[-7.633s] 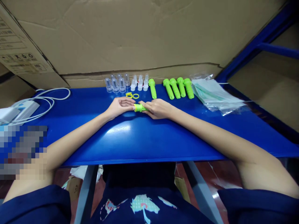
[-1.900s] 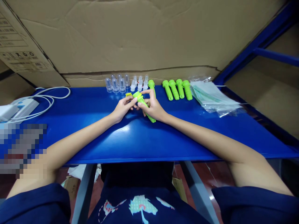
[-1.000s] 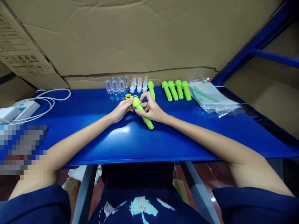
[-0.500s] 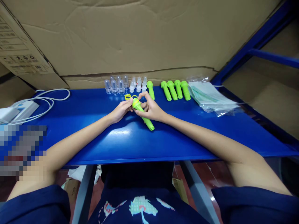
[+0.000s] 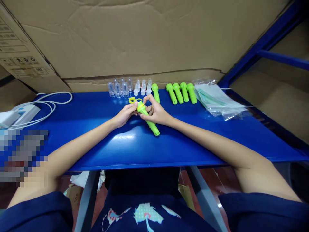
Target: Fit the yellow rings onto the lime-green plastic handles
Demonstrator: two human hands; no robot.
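Observation:
A lime-green flashlight-shaped plastic body [image 5: 152, 126] is held tilted above the table, its wide end up and to the left. A yellow ring goes round that wide end. My left hand [image 5: 127, 113] pinches the wide end between thumb and fingers. My right hand [image 5: 155, 112] grips the body just below the ring, its index finger bent. Behind the hands lie loose yellow rings [image 5: 132, 100]. Another green body [image 5: 155, 92] lies just beyond my right hand. My left fingertips are partly hidden behind the wide end.
Clear plastic caps [image 5: 117, 89] and white-based clear pieces [image 5: 143, 87] stand at the back. Several green bodies [image 5: 178, 93] lie to the right, beside plastic bags [image 5: 222, 100]. A white cable [image 5: 54, 103] and white box [image 5: 26, 114] are on the left of the blue table [image 5: 193, 145].
Almost nothing differs. Both hands keep their hold, and the green body has shifted very slightly toward me.

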